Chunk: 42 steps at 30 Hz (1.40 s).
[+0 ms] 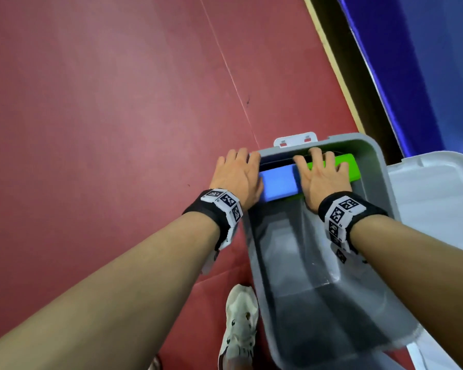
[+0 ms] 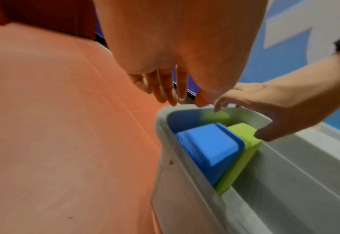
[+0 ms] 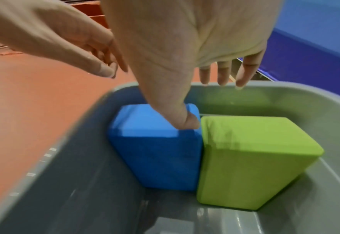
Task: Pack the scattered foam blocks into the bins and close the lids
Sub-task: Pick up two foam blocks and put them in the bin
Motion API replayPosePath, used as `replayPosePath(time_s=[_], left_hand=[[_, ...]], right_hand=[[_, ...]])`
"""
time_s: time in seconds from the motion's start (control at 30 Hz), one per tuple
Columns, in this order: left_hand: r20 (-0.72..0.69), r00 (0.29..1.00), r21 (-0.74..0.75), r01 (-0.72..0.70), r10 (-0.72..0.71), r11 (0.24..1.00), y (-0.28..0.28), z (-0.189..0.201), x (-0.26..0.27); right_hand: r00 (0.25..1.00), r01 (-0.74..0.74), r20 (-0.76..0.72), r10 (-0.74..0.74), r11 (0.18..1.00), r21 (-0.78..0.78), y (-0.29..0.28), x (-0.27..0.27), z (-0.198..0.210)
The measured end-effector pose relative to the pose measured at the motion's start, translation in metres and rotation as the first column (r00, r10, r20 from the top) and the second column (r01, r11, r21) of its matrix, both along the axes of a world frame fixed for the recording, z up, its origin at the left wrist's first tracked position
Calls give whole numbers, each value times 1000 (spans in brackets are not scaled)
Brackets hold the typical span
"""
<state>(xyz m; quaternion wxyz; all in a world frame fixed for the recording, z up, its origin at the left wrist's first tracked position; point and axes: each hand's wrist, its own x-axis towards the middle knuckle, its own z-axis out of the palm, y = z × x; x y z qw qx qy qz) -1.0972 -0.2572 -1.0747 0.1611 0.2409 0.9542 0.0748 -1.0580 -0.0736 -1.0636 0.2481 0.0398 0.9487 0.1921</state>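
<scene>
Both hands over grey bin (image 1: 380,166), two foam blocks inside

Blue block (image 3: 155,152) and green block (image 3: 245,158) upright, touching, at far end; right hand (image 1: 320,177) spread above them, left hand (image 1: 235,174) spread at rim

Legible text: none.
Black-and-white square-patterned marker tags on the black fabric wristbands (image 1: 342,212) are showing coded patterns only; tiny print beside them is proving too small to read.

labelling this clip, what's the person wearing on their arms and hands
Both forearms are bare, with no sleeves or gloves. Each wrist carries a black strap holding white tiles printed with black square tag markers: left wristband, right wristband. No rings or watch are visible.
</scene>
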Motion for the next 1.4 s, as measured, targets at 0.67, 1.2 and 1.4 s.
replayPosePath(time_s=[0.67,1.2,1.4], left_hand=[[127,719,-31,-685,683,728,-621,227,139],[27,206,-133,-969,978,208,-1043,286,325],[38,126,-207,-969,991,132,-1160,293,319]], right_hand=[[832,-453,140,536,803,-386,-601,9,239],[602,-672,82,794,560,-484,-1049,75,291],[577,-655,106,810,536,-533,-1188,44,287]])
